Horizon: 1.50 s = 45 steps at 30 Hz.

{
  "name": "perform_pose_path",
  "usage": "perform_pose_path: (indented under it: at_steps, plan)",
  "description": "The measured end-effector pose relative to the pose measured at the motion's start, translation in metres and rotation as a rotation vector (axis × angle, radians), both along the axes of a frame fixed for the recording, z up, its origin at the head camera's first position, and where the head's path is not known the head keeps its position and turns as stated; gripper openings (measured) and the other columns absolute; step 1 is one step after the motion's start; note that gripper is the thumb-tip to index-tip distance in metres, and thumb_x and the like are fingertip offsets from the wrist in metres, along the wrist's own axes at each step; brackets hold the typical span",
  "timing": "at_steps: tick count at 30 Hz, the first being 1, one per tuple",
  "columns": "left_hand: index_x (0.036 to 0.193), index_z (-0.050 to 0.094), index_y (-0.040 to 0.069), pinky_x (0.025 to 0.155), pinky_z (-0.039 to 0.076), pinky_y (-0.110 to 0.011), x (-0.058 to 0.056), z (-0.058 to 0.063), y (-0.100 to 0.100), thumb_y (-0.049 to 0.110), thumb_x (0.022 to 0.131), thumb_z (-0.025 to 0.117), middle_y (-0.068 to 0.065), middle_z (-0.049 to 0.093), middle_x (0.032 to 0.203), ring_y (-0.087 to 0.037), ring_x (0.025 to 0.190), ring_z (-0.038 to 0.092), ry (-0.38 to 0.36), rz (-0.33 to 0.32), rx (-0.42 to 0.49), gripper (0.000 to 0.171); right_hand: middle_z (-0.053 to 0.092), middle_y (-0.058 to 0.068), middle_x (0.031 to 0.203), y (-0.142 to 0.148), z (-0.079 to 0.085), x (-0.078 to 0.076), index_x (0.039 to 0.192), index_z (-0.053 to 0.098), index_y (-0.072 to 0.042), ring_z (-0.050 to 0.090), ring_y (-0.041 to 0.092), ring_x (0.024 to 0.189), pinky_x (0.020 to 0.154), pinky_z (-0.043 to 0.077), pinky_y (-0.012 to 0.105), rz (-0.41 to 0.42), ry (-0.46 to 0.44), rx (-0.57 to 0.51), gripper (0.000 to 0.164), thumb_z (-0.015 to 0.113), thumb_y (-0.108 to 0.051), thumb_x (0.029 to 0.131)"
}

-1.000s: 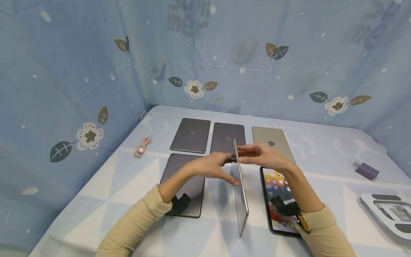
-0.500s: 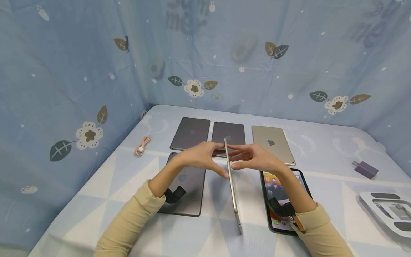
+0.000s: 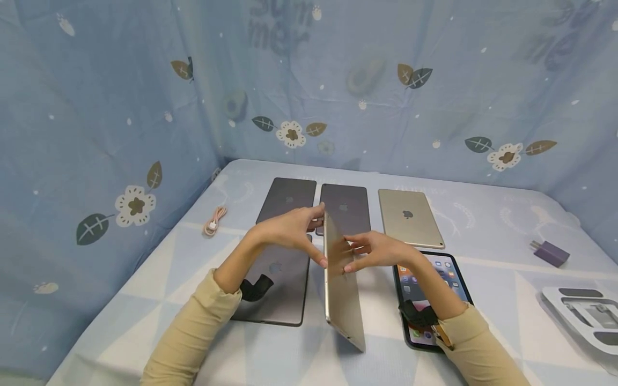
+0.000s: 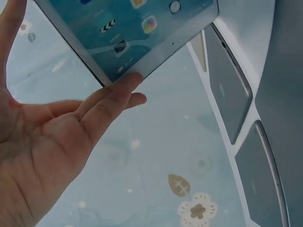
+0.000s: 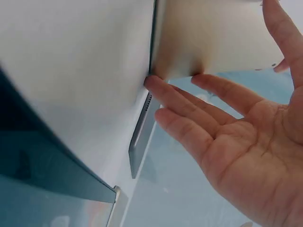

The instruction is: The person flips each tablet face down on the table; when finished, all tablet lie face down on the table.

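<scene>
Between my hands a gold tablet point(image 3: 345, 311) is held up on edge, its gold back turned right and a low corner near the table. My left hand point(image 3: 285, 230) grips it at the upper left edge, thumb below the fingers. In the left wrist view the lit, white-bordered screen of the tablet point(image 4: 142, 28) faces that hand, whose fingertips lie on a corner. My right hand point(image 3: 381, 252) touches the gold back with fingertips and thumb. Seen from the right wrist, the fingers of my right hand point(image 5: 246, 142) are fairly straight.
Grey tablets lie face down at back left point(image 3: 287, 194), back middle point(image 3: 345, 201) and front left point(image 3: 280, 289). A gold one point(image 3: 410, 217) sits at back right, and a lit tablet point(image 3: 441, 273) under my right arm. Around them are a pink cable point(image 3: 212, 222), purple charger point(image 3: 551, 254) and white stand point(image 3: 584, 316).
The held tablet has shifted left and turned, so its gold back shows now instead of just its thin edge. Both hands have moved left with it; the right fingertips sit lower on it.
</scene>
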<state>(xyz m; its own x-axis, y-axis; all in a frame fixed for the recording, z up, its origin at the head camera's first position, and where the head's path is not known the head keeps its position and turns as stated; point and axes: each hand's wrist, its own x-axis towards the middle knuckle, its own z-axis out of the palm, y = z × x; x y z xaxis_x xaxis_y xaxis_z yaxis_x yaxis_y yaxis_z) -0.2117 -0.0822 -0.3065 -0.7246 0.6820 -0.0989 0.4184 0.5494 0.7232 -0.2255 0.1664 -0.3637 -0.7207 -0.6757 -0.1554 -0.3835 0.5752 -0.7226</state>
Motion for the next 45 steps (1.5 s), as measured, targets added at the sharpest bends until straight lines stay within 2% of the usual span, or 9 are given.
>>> perform_pose_path:
  at_steps: [8, 17, 23, 28, 32, 36, 41, 43, 45]
  plan:
    - [0.150, 0.017, -0.006, 0.112, 0.036, -0.039, -0.005, -0.002, -0.007, 0.023, 0.068, 0.088, -0.019, 0.016, 0.159, -0.028, 0.141, 0.036, 0.039, -0.025, -0.070, 0.112, 0.045, 0.025, 0.144, -0.004, 0.002, 0.001, 0.146, 0.033, 0.007, 0.050, 0.044, 0.127, 0.101, 0.044, 0.054, -0.016, 0.089, 0.119, 0.092, 0.077, -0.038, 0.079]
    - [0.147, 0.030, -0.004, 0.113, 0.036, -0.039, -0.008, -0.015, 0.000, 0.039, 0.063, 0.089, -0.019, 0.025, 0.156, -0.026, 0.139, 0.040, 0.151, -0.040, -0.240, 0.112, 0.047, 0.026, 0.142, 0.001, 0.008, 0.005, 0.143, 0.038, 0.006, 0.050, 0.044, 0.125, 0.099, 0.046, 0.054, -0.096, 0.145, 0.291, 0.094, 0.079, -0.044, 0.075]
    - [0.148, 0.027, -0.005, 0.112, 0.036, -0.040, -0.011, -0.023, 0.007, 0.039, 0.062, 0.090, -0.020, 0.024, 0.156, -0.028, 0.140, 0.038, 0.148, -0.032, -0.298, 0.115, 0.051, 0.025, 0.138, 0.003, 0.011, 0.009, 0.139, 0.044, 0.008, 0.049, 0.042, 0.125, 0.100, 0.045, 0.054, -0.115, 0.194, 0.353, 0.090, 0.081, -0.042, 0.073]
    - [0.147, 0.029, -0.006, 0.113, 0.036, -0.039, -0.015, -0.036, 0.014, 0.038, 0.062, 0.090, -0.019, 0.030, 0.155, -0.029, 0.139, 0.039, 0.150, -0.028, -0.368, 0.114, 0.054, 0.023, 0.135, 0.003, 0.009, 0.012, 0.135, 0.049, 0.008, 0.050, 0.040, 0.124, 0.101, 0.044, 0.053, -0.145, 0.231, 0.420, 0.085, 0.083, -0.037, 0.072]
    - [0.138, 0.044, -0.002, 0.103, 0.045, -0.036, -0.015, -0.046, 0.019, 0.040, 0.060, 0.091, -0.012, 0.054, 0.137, -0.025, 0.124, 0.054, 0.141, -0.015, -0.451, 0.101, 0.062, 0.017, 0.122, 0.000, 0.009, 0.014, 0.130, 0.054, 0.007, 0.057, 0.031, 0.110, 0.096, 0.049, 0.045, -0.141, 0.250, 0.510, 0.080, 0.085, -0.032, 0.069]
    - [0.123, 0.052, 0.006, 0.091, 0.049, -0.033, -0.014, -0.050, 0.023, 0.044, 0.060, 0.090, -0.002, 0.061, 0.112, -0.017, 0.103, 0.058, 0.123, -0.004, -0.526, 0.083, 0.063, 0.011, 0.111, -0.003, 0.011, 0.017, 0.126, 0.058, 0.006, 0.056, 0.022, 0.098, 0.087, 0.051, 0.039, -0.100, 0.276, 0.600, 0.076, 0.088, -0.029, 0.065]
    - [0.125, 0.053, 0.006, 0.093, 0.048, -0.034, -0.011, -0.049, 0.025, 0.049, 0.065, 0.086, -0.004, 0.059, 0.119, -0.018, 0.106, 0.056, 0.123, -0.013, -0.558, 0.081, 0.062, 0.013, 0.113, -0.004, 0.012, 0.020, 0.126, 0.058, 0.006, 0.056, 0.023, 0.101, 0.089, 0.050, 0.040, -0.099, 0.282, 0.621, 0.076, 0.088, -0.028, 0.064]
    - [0.125, 0.053, 0.002, 0.099, 0.046, -0.037, -0.010, -0.049, 0.025, 0.049, 0.069, 0.083, -0.010, 0.053, 0.135, -0.022, 0.119, 0.054, 0.125, -0.016, -0.533, 0.079, 0.062, 0.013, 0.112, -0.003, 0.012, 0.020, 0.124, 0.059, 0.006, 0.056, 0.024, 0.102, 0.090, 0.050, 0.040, -0.100, 0.278, 0.619, 0.075, 0.088, -0.028, 0.064]
    - [0.133, 0.049, -0.001, 0.108, 0.040, -0.040, -0.010, -0.048, 0.025, 0.048, 0.074, 0.079, -0.015, 0.042, 0.148, -0.027, 0.133, 0.045, 0.111, -0.002, -0.475, 0.082, 0.062, 0.012, 0.113, -0.002, 0.012, 0.019, 0.124, 0.059, 0.005, 0.056, 0.024, 0.102, 0.091, 0.050, 0.041, -0.107, 0.262, 0.609, 0.074, 0.088, -0.028, 0.064]
